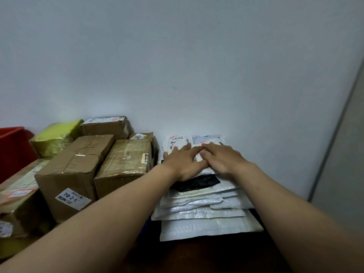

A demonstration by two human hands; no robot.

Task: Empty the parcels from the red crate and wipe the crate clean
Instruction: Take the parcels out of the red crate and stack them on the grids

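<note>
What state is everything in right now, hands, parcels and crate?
left hand: flat, fingers straight, on the mailer stack
right hand: flat, fingers straight, on the same stack
mailer stack: piled flat, overlapping
cardboard boxes: taped shut, beside the stack
yellow parcel: wrapped, behind the boxes
red crate: mostly out of frame, inside hidden

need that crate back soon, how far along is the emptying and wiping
Done: cardboard boxes and a stack of white mailers sit outside the red crate. In hand: left hand and right hand press flat on the stack's top. Left: only the crate's corner shows, so its contents are hidden; no cloth in view, so wiping likely hasn't begun.
</note>
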